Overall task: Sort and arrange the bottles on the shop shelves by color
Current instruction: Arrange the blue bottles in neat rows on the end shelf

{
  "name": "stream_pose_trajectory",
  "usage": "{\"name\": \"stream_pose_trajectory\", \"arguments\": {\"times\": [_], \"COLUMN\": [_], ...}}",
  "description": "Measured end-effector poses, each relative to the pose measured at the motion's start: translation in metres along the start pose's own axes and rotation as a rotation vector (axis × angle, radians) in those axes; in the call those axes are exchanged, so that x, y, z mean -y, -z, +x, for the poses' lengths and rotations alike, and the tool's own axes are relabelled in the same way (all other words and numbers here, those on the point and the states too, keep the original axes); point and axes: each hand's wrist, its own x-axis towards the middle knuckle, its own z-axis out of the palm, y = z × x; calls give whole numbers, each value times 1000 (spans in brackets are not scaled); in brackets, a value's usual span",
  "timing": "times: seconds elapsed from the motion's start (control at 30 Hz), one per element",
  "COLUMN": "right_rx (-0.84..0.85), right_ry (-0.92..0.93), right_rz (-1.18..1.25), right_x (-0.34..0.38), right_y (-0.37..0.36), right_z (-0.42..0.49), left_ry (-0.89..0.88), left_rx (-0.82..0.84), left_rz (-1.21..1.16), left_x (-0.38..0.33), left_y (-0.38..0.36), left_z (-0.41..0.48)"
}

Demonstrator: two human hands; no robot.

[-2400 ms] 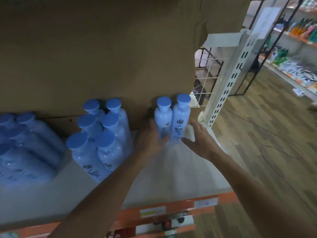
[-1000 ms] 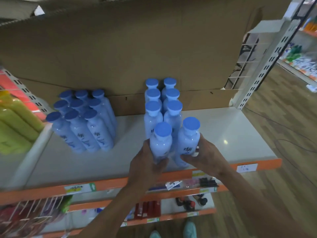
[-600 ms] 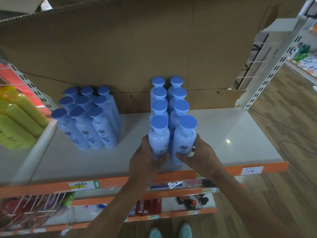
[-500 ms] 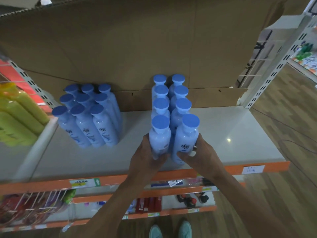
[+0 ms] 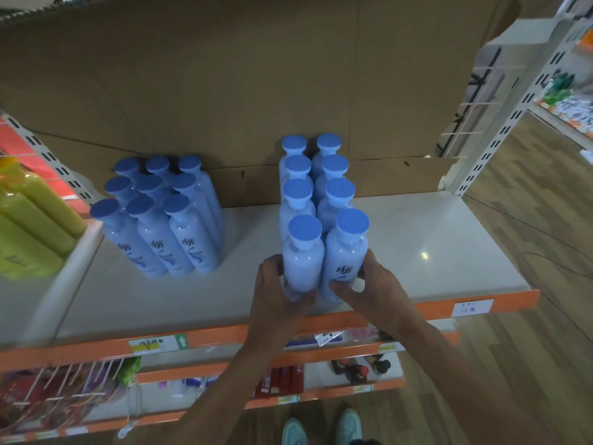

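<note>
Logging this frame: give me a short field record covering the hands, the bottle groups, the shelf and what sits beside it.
left hand: grips front-left bottle
right hand: grips front-right bottle
right block: blue-capped bottles, two wide, four deep, held pair at the front
left block: nine like bottles, three by three, apart from right block
shelf: white, orange front edge
backing: cardboard
neighbouring bay, left: yellow-green bottles

Nine pale-blue, blue-capped bottles (image 5: 189, 248) stand upright in a block centre-left on the shelf (image 5: 449, 268); eight more form a two-wide column (image 5: 335, 194) at centre, front pair (image 5: 303, 268) near the edge.
</note>
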Motion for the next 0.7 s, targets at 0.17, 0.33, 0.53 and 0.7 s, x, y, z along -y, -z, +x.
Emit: {"name": "stream_pose_trajectory", "arguments": {"times": [0.17,0.33,0.53,0.7], "right_rx": [-14,19,23,-66], "right_ry": [-27,-33,-24,3], "right_rz": [-12,-40,-32,35], "right_x": [2,1,-1,-7], "right_y": [-2,0,-1,-12], "right_z": [0,5,2,-5], "left_ry": [20,-21,16,80], "left_rx": [204,222,-75,-17], "left_rz": [9,72,50,-37], "left_x": [8,5,1,-5], "left_y": [12,19,-10,-12], "left_z": [-5,-2,-3,-8]}}
